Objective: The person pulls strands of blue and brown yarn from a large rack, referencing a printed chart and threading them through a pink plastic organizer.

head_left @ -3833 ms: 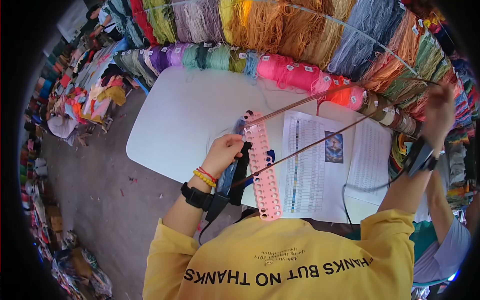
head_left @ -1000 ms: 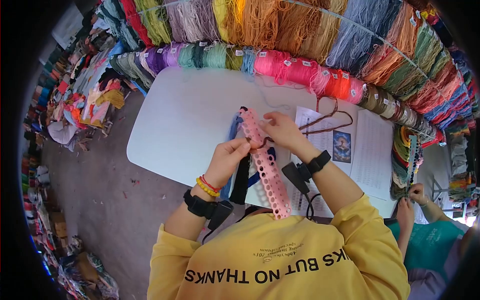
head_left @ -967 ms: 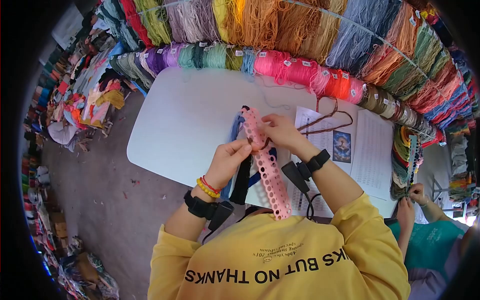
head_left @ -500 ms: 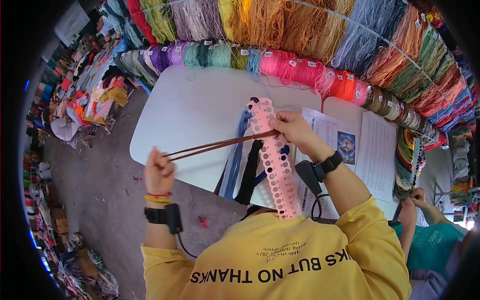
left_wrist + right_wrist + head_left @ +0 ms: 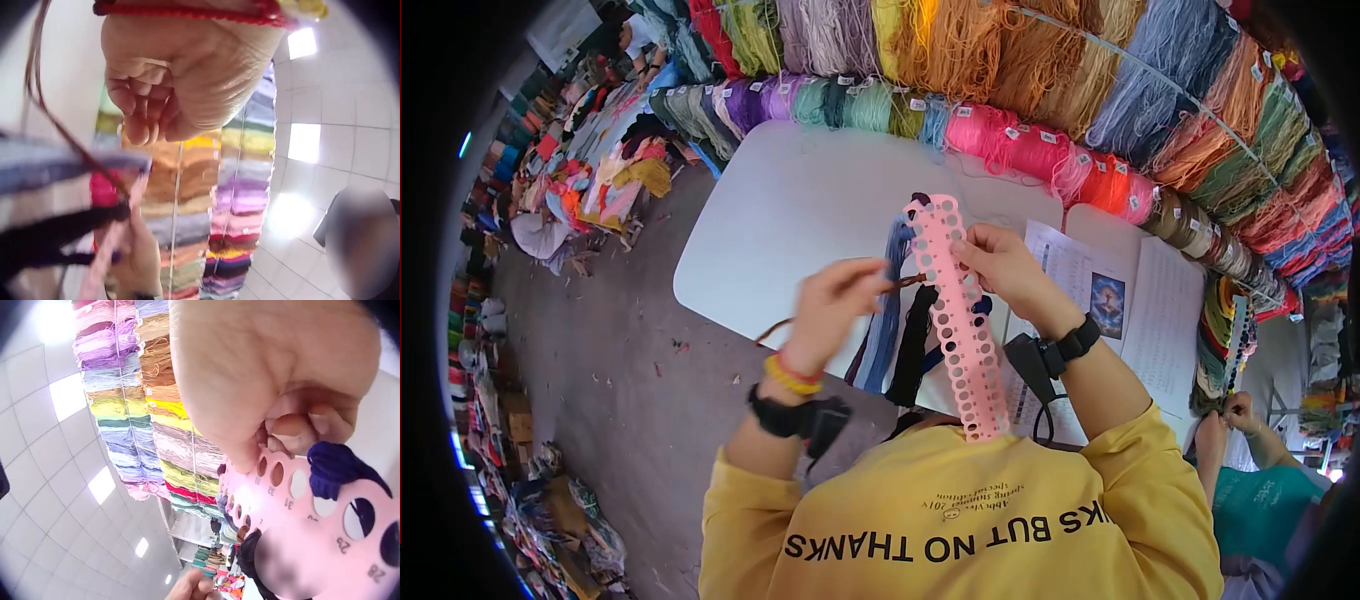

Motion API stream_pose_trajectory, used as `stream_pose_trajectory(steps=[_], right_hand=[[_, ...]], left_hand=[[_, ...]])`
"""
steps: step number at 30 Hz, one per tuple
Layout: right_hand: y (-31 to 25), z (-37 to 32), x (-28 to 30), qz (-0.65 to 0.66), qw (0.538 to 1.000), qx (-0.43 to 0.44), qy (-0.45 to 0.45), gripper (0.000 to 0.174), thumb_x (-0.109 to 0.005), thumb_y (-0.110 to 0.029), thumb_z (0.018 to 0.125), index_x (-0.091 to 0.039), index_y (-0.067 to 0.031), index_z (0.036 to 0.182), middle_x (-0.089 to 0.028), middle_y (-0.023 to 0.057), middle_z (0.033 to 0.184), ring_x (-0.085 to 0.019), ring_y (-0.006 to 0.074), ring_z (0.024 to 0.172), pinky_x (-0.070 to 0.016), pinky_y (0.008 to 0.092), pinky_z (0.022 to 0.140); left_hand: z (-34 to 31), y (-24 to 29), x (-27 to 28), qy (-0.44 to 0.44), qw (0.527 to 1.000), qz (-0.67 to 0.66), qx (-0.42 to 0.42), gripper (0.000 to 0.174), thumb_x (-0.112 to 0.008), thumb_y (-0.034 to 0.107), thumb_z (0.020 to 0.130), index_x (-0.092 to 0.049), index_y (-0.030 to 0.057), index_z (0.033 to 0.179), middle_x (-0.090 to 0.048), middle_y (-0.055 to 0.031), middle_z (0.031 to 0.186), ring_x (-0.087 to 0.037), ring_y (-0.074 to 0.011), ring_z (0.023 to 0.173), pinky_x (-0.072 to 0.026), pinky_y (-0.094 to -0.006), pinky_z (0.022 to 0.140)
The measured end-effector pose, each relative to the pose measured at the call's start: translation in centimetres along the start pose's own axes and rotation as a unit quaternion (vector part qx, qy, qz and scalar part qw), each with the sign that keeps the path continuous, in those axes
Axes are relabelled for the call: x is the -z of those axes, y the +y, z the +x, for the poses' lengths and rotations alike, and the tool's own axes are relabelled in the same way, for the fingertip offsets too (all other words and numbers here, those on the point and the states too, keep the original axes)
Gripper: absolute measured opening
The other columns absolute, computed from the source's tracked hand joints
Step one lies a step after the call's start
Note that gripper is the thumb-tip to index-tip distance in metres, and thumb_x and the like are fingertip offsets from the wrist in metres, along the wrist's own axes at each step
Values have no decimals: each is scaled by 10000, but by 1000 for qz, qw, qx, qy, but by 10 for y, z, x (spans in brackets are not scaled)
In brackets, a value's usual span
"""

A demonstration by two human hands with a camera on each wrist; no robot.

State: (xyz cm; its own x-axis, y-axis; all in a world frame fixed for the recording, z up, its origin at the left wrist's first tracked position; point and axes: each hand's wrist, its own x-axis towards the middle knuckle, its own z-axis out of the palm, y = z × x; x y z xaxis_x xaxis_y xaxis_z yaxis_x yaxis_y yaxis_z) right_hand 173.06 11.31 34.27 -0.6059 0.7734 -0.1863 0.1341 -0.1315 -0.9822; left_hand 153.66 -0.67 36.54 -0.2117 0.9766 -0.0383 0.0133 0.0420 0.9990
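Observation:
My right hand (image 5: 1007, 265) pinches the right edge of a pink perforated thread card (image 5: 970, 355), whose holes carry printed numbers in the right wrist view. Brown thread (image 5: 912, 281) is looped through a left-side hole, its strands trailing leftward behind my left hand (image 5: 835, 305). In the left wrist view that hand (image 5: 181, 81) has loosely curled fingers, with the brown thread (image 5: 69, 134) passing apart from them. Blue-grey thread (image 5: 887, 310) and black thread (image 5: 912, 345) hang from the card's left side. Dark blue thread (image 5: 340, 469) is looped through a hole on the right side.
A white table (image 5: 800, 200) lies underneath, with printed sheets (image 5: 1155, 310) to the right. Rows of labelled thread hanks (image 5: 1040, 150) line its far side. At the right another person's hands (image 5: 1235, 415) work near a second threaded card (image 5: 1235, 340).
Brown thread stretched to the far right earlier, then was drawn leftward through the card by my left hand. That hand has since come back toward the card, the thread now slack. My right hand took the card.

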Motion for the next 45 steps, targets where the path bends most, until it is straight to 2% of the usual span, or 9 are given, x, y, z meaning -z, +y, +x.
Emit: stream_pose_trajectory(steps=[1,6,12,20,29,35,38,42,45], right_hand=[[0,0,-2,-7,1000,4,-2,189,-551,-230,871,-541,-55,799,-494,-43,649,-365,10,510,-264,165,436],[-5,-4,-4,-26,999,17,9,236,-561,-218,852,-552,-2,759,-542,10,664,-456,64,593,-379,223,529],[-1,-3,-3,2,999,-7,-32,199,-544,-240,876,-528,-57,800,-503,-35,674,-386,20,529,-293,168,453],[2,-2,-4,39,998,-23,-48,228,-547,-239,862,-540,-33,764,-514,-3,646,-411,56,528,-336,204,465],[3,-4,-8,36,998,-27,-46,228,-552,-252,866,-526,-52,759,-479,-28,633,-372,36,514,-296,186,451],[9,-2,-10,5,1000,-1,-16,225,-558,-253,865,-519,-56,764,-491,-27,645,-367,28,514,-291,179,448],[9,-2,-10,2,1000,6,-1,228,-564,-252,860,-521,-52,762,-503,-21,650,-373,31,512,-300,185,446],[9,-1,-12,-28,1000,5,10,241,-569,-255,856,-525,-45,748,-503,-19,643,-383,36,512,-312,192,444],[4,-1,-17,-40,999,-6,11,242,-574,-219,826,-551,3,731,-562,30,677,-499,89,620,-411,246,556]], left_hand=[[10,-10,-10,-45,999,15,-10,239,-537,91,841,-564,-54,1030,-618,-81,791,-566,-100,626,-466,-221,570],[28,-25,-31,32,999,-39,-10,219,-529,71,838,-562,-77,996,-584,-46,753,-520,-72,581,-435,-199,558],[28,-31,-28,15,991,-136,-2,179,-559,87,838,-581,-31,970,-572,-18,743,-502,-62,565,-405,-187,539],[29,-36,-21,-22,971,-234,35,124,-567,116,838,-601,10,892,-608,-26,750,-540,-75,581,-414,-187,551],[27,-36,-25,21,976,-207,62,98,-554,109,827,-593,18,830,-579,-10,674,-526,-72,548,-409,-185,532],[23,-40,-23,92,992,-79,39,85,-532,76,806,-586,11,815,-542,-9,640,-494,-65,515,-379,-186,487],[17,-42,-8,139,983,-118,40,57,-546,72,808,-571,21,814,-504,-1,610,-465,-71,499,-356,-173,462],[7,-33,0,94,928,-356,58,80,-543,137,825,-567,71,862,-529,3,773,-466,-91,646,-376,-217,571],[1,-13,0,61,876,-472,76,61,-539,133,814,-551,88,854,-513,15,833,-434,-98,689,-359,-237,605]])
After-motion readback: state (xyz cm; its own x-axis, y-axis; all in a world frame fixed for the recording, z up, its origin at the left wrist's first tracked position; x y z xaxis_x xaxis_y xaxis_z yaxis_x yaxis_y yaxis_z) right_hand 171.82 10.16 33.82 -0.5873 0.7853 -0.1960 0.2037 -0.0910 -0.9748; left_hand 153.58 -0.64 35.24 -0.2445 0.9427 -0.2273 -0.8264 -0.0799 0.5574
